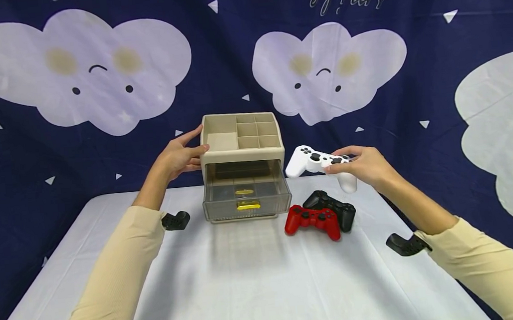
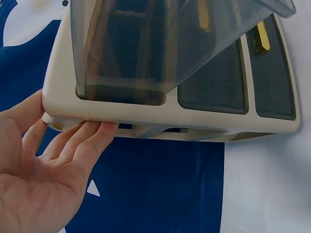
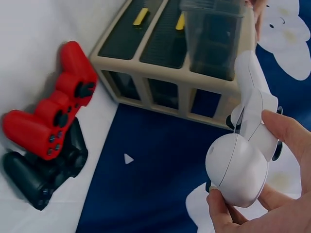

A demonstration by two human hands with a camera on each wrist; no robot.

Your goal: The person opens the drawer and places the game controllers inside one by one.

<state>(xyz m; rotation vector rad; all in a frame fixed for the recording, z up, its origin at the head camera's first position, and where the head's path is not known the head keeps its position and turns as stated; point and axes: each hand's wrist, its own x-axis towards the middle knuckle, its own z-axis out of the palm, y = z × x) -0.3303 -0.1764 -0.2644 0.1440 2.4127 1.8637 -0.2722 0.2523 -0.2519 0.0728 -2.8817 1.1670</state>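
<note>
A cream drawer organizer (image 1: 243, 154) stands on the table, its clear top drawer (image 1: 224, 210) pulled out above further drawers. My left hand (image 1: 177, 155) rests against its upper left side; in the left wrist view the fingers (image 2: 80, 145) are spread along the cream edge. To the right of the organizer, my right hand (image 1: 360, 166) pinches a white game controller (image 1: 301, 162) by one end, in the air. Below it, a red game controller (image 1: 312, 219) lies partly over a black game controller (image 1: 344, 214) on the table.
The white-covered table (image 1: 249, 291) reaches a dark blue cloud-print backdrop (image 1: 220, 47) behind the organizer. The organizer's top has several open compartments (image 1: 247, 130). Black camera mounts (image 1: 176, 221) sit at both wrists.
</note>
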